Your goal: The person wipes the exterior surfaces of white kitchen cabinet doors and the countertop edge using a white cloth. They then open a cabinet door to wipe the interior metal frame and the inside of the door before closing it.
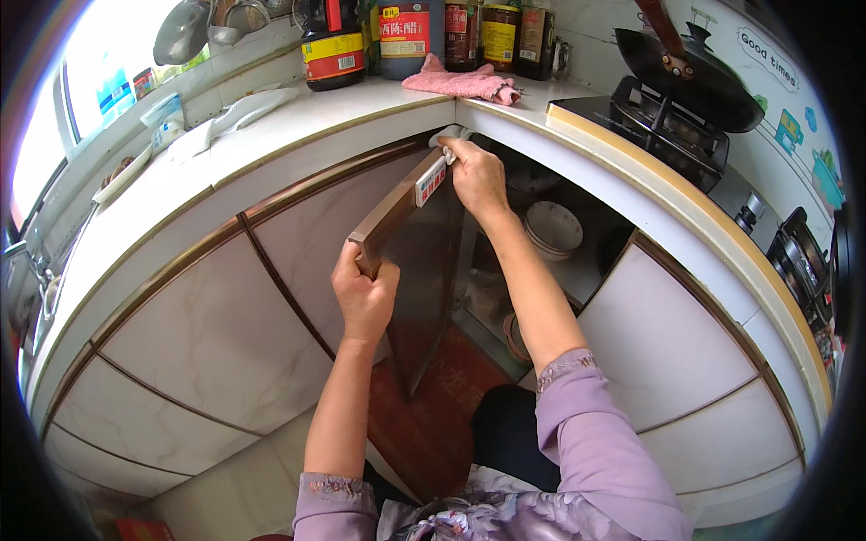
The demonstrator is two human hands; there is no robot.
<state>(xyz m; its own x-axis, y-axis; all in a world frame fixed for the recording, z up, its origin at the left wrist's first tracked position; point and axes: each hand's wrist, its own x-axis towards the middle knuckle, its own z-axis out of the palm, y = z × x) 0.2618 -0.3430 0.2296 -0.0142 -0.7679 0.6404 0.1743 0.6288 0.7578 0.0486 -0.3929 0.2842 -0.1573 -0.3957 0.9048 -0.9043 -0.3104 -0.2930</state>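
Observation:
My left hand grips the free upper corner of a brown-framed cabinet door, which stands swung out from the corner cupboard. At the door's far end, my right hand holds a pale cloth against the top edge. Part of the cloth is hidden under my fingers. A white label with writing sits on the door near my right hand. Behind my right forearm, stacked white bowls stand inside the cupboard.
A pink towel lies on the white countertop before several sauce bottles. At right, a black wok rests on the gas stove. Closed marble-look doors flank the corner. A red mat covers the floor below.

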